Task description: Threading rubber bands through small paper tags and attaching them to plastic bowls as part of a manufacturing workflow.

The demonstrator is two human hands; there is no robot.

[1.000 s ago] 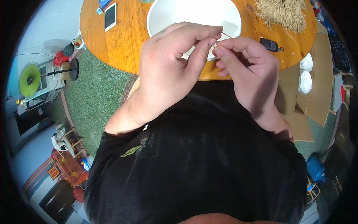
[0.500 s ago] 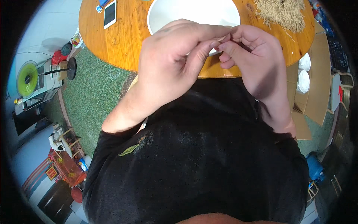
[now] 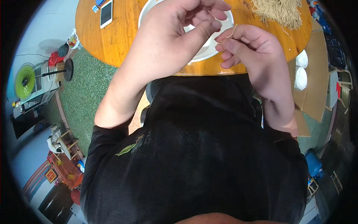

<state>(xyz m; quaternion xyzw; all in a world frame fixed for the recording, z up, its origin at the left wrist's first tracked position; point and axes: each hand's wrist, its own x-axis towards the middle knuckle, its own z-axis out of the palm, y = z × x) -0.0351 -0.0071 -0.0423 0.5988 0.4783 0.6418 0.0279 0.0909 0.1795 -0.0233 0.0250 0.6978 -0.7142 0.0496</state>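
Observation:
A short beige string (image 3: 232, 31) is pinched between the thumb and forefinger of my right hand (image 3: 257, 48), its end sticking up. To the left, my left hand (image 3: 169, 43) is raised over the white basin (image 3: 204, 56). A thin pale strand shows at its thumb tip, apparently another bit of string (image 3: 212, 15) held between thumb and fingers. The two hands are apart from each other. Both are above the near edge of the round wooden table (image 3: 121, 43), and my left hand hides much of the basin.
A pile of beige strings (image 3: 278, 13) lies at the table's far right. Far left is a white phone (image 3: 106, 15). Cardboard (image 3: 315, 80) with white round containers (image 3: 301, 78) is right of the table. A green fan (image 3: 25, 81) stands at left. A leaf (image 3: 126, 149) clings to my black shirt.
My hands were together at the fingertips and have separated. The left hand has moved up and to the left, while the right stays nearly in place with the string.

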